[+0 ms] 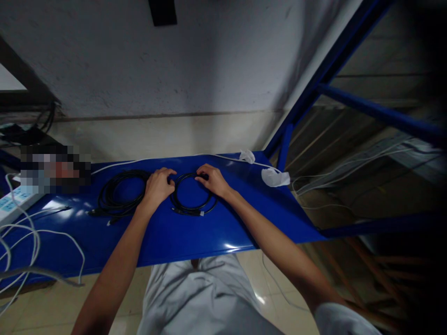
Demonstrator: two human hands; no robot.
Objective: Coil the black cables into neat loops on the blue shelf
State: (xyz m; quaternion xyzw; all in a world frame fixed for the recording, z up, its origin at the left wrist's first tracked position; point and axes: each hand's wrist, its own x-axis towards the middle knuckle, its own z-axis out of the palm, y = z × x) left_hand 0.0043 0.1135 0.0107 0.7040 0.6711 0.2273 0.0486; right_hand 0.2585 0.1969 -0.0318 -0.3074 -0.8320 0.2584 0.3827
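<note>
Here's the scene: a scuffed grey-white wall [209,70] fills the far side, pale tiled floor [134,298] shows on the near side, and a blue metal frame [370,109] slants up on the right. Between them runs the glossy blue surface [167,242], catching bright glints. Loose white cables [66,231] sprawl over its left end, beside a long white power strip [16,202], while one thin white cord [115,164] trails along the far edge, past crumpled white wrappings [275,177] on the far right.

Now the action! A thick ring of black cable [104,197] lies left of centre, with a smaller, thinner ring of black cable [190,211] just to its right. Both look already wound, I'd judge; what seems unfinished is the smaller one, its plug ends lying loose on the near side.

And the hands: the right hand [212,179] has its fingers pinched on that smaller ring's far right part. The left hand [159,186] covers the thick ring's right side, fingers loosely curled, a gap at the thumb, nothing seen gripped; whether they touch either ring, I can't tell.
</note>
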